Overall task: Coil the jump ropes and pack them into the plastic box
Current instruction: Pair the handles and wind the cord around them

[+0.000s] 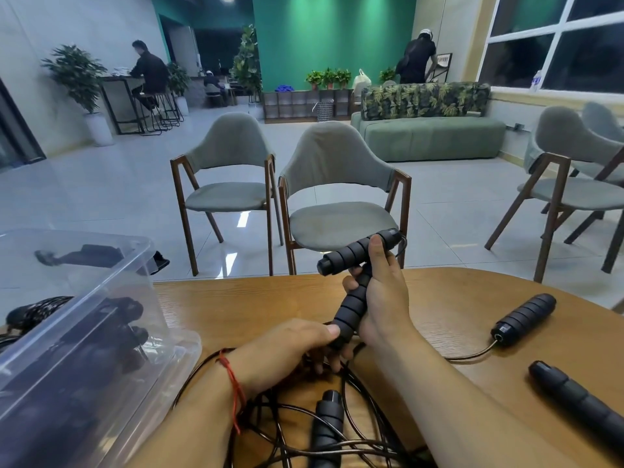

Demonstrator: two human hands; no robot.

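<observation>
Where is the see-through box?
In the head view, the plastic box sits at the left edge of the wooden table, just left of the left hand.

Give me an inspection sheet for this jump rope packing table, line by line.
Surface: wooden table, grain visible.
Job's things: clear plastic box at left, dark ropes already inside; three loose handles lie on the table.
Clutter: nothing seen.
Hands: right hand grips two crossed foam handles; left hand holds rope cords just below them.
Cables: rope cords tangled at the near edge, uncoiled.
Surroundings: grey chairs, green sofa, plants, people far back.
</observation>
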